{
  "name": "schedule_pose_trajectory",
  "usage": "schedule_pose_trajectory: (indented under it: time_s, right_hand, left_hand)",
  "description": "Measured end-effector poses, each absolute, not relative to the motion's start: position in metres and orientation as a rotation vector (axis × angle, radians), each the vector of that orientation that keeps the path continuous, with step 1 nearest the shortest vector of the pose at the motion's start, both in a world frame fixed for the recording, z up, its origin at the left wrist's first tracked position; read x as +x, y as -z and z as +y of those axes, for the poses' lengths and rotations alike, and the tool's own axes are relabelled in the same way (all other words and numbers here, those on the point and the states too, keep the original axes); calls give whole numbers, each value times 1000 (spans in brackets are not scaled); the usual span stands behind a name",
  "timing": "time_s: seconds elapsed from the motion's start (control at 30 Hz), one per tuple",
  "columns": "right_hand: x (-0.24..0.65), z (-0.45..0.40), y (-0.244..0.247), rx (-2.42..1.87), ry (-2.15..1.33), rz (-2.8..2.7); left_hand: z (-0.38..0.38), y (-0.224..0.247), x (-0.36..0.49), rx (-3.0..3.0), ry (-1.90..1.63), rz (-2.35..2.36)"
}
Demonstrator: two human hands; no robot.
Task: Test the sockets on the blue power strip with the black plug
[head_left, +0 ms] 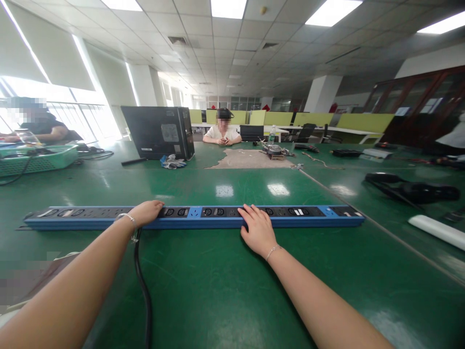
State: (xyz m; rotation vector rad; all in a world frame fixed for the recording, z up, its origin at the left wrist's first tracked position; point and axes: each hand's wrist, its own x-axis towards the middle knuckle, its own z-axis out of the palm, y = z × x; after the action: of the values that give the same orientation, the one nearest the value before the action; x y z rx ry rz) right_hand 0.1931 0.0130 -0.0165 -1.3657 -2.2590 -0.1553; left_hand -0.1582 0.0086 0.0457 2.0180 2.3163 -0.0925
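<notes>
A long blue power strip (218, 223) with a black face and several sockets lies across the green table in front of me. My left hand (147, 212) is closed over it left of the middle, fingers together and reaching to its far edge. Right of the middle, my right hand (258, 228) rests on the sockets with its fingers stretched out and slightly spread. From below my left wrist, a thick black cable (143, 286) runs toward me over the table; where it starts is hidden.
Behind the strip stand a black computer case (156, 133) and crumpled gloves (173, 162). A green basket (39, 162) is at left. On the right lie a black strapped item (410, 188) and a white bar (438, 231). A person (222, 131) sits across the table (203, 300).
</notes>
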Motion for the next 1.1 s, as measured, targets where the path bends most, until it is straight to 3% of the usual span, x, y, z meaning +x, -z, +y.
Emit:
schedule_pose_trajectory:
  time_s: [1.1]
  right_hand:
    - [193,12,16,-1363,151,-2260]
  left_hand:
    - [10,-40,-164,2009,17,2333]
